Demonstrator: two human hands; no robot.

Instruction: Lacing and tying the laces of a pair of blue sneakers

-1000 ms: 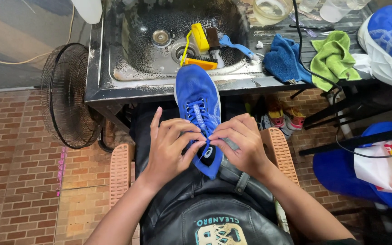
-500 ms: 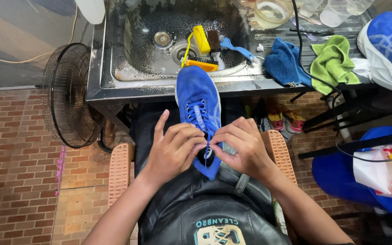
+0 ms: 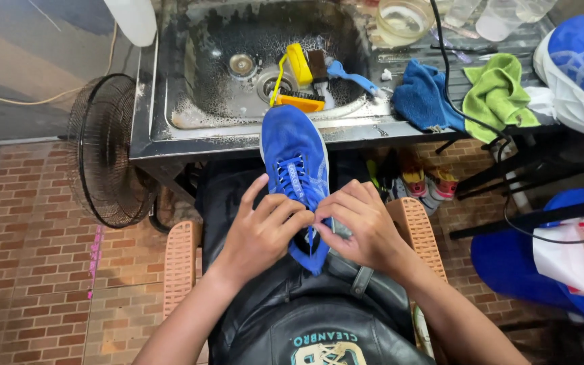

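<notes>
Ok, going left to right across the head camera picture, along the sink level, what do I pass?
Black fan → metal sink → yellow brush → dark blue cloth → green cloth → second blue shoe.

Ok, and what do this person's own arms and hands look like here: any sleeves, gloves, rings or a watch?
Both forearms are bare to the bottom edge of the picture, with no sleeves in view. The left hand and the right hand wear no gloves, and no ring, watch or wristband shows. A glossy black apron with a printed emblem covers the lap between the arms.
</notes>
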